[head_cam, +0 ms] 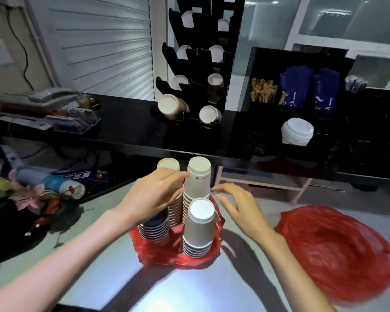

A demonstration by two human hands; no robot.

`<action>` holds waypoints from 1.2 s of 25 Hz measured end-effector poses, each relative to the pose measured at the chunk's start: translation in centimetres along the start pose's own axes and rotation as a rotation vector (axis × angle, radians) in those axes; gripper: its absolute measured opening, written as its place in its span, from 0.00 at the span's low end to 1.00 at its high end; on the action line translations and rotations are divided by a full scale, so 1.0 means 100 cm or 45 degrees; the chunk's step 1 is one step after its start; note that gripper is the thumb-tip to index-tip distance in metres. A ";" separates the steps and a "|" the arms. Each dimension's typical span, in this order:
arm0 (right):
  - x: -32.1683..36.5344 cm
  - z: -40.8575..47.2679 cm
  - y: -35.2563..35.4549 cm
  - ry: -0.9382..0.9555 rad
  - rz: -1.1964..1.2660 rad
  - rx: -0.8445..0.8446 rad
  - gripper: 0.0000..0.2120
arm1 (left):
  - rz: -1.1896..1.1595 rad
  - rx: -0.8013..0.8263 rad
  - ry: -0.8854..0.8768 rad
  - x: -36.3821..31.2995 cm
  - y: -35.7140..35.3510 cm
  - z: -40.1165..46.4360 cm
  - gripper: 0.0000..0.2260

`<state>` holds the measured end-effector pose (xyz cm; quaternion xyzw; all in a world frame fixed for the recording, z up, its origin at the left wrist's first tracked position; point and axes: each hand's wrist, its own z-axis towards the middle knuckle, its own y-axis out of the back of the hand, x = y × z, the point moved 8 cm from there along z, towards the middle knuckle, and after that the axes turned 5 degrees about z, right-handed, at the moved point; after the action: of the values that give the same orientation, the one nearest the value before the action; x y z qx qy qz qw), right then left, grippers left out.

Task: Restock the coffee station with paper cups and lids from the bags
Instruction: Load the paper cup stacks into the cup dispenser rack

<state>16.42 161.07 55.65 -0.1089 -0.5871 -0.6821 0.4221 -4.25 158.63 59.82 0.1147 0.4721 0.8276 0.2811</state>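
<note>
A: Report finger state, left hand (154, 194).

B: Fingers curled around the upper part of the rear-left cup stack (170, 192), with the fingertips reaching the tall white stack (197, 183) beside it. The hand grips the rear-left stack.

A: Right hand (239, 207)?

B: Fingers spread and relaxed, holding nothing. The fingertips sit just beside the tall white stack; contact cannot be confirmed.

A: Location of the cups?

B: Four upside-down stacks stand close together inside an opened red bag (158, 251) on the grey work surface (99, 255): the two named, a grey stack (199, 230) in front, and a dark ribbed stack (154, 228) under the left wrist.

A: Surroundings?

B: A second red bag (333, 248) lies to the right, apart from the first. On the black counter (131, 124) behind stand a tiered cup rack (196, 70) holding cups and an organiser with a pile of white lids (297, 131).
</note>
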 end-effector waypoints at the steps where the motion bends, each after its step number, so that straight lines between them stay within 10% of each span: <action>1: -0.006 -0.010 -0.006 -0.021 0.043 0.036 0.11 | -0.059 0.042 0.023 -0.007 -0.008 -0.008 0.22; 15: -0.081 -0.085 -0.105 -0.473 0.560 0.421 0.34 | -0.780 0.273 0.698 -0.044 -0.128 -0.094 0.37; 30: -0.126 -0.120 -0.145 -0.558 0.597 0.551 0.33 | -1.030 0.356 1.030 -0.046 -0.166 -0.097 0.41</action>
<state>18.22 155.34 33.78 -0.2918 -0.7529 -0.3881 0.4442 0.99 155.60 41.00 -0.3636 0.6526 0.5625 0.3542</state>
